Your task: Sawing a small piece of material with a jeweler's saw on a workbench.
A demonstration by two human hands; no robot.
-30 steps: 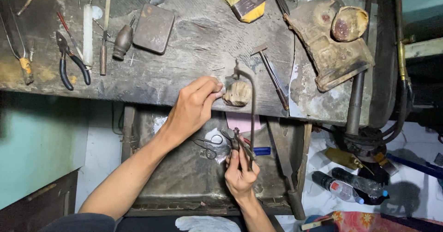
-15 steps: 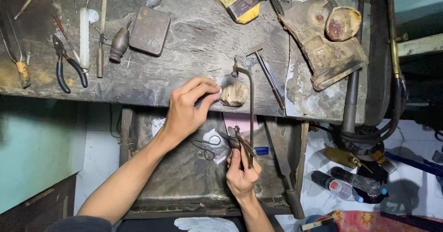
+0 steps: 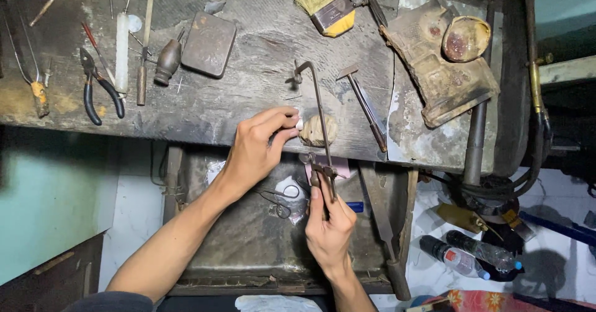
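My left hand point(image 3: 257, 147) rests on the front edge of a worn workbench point(image 3: 261, 45), its fingertips pinching a small pale piece point(image 3: 298, 124) against a rounded wooden bench peg point(image 3: 318, 130). My right hand point(image 3: 328, 225), below the bench edge, grips the handle of a thin metal frame saw point(image 3: 318, 116). The saw's frame rises up over the peg beside the pale piece.
On the bench lie black-handled pliers point(image 3: 96, 88), a white tube point(image 3: 121, 51), a dark flat block point(image 3: 208, 44), a yellow brush point(image 3: 328, 4), a small hammer point(image 3: 363, 104) and a worn pad with a bowl point(image 3: 447, 57). A metal tray with scissors point(image 3: 279, 200) hangs under the bench. Bottles point(image 3: 465, 256) lie on the floor at right.
The view has shifted slightly. My left hand stays at the peg, and the saw in my right hand has moved only a little.
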